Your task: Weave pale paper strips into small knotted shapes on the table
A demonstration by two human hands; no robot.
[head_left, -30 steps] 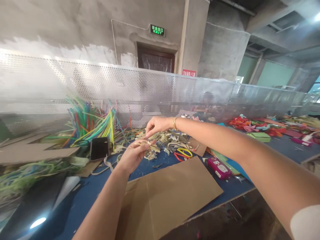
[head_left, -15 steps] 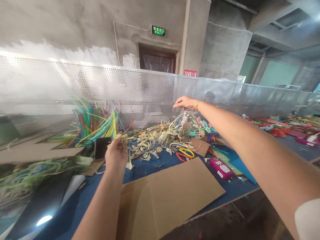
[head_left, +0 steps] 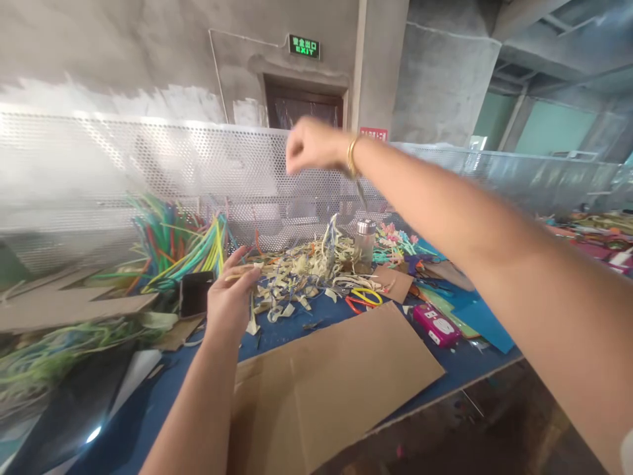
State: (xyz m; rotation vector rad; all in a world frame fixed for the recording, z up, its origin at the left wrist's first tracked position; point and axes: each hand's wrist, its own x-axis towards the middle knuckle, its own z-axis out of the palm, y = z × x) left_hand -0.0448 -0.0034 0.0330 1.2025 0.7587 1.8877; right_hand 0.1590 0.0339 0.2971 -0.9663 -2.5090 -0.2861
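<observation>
My left hand (head_left: 228, 302) hovers over the blue table (head_left: 277, 335) beside a black phone (head_left: 195, 294). Its thumb and fingers pinch a thin pale strip (head_left: 233, 277). In front of it lies a pile of pale cut strips (head_left: 297, 272). My right hand (head_left: 309, 145) is raised high above the pile, in front of the perforated screen (head_left: 148, 165). It is closed like a fist and blurred by motion, and I cannot make out what it holds. A gold bracelet (head_left: 351, 156) sits on that wrist.
A small glass jar with a metal lid (head_left: 364, 245) stands behind the pile. A bundle of coloured sticks (head_left: 182, 245) lies at the left. A large cardboard sheet (head_left: 341, 379) covers the near table edge. A pink box (head_left: 438, 326) and yellow and red loops (head_left: 364, 298) lie to the right.
My right hand has risen from the pile, swung out right, then up and back left above it. My left hand drew back towards the phone with the strip.
</observation>
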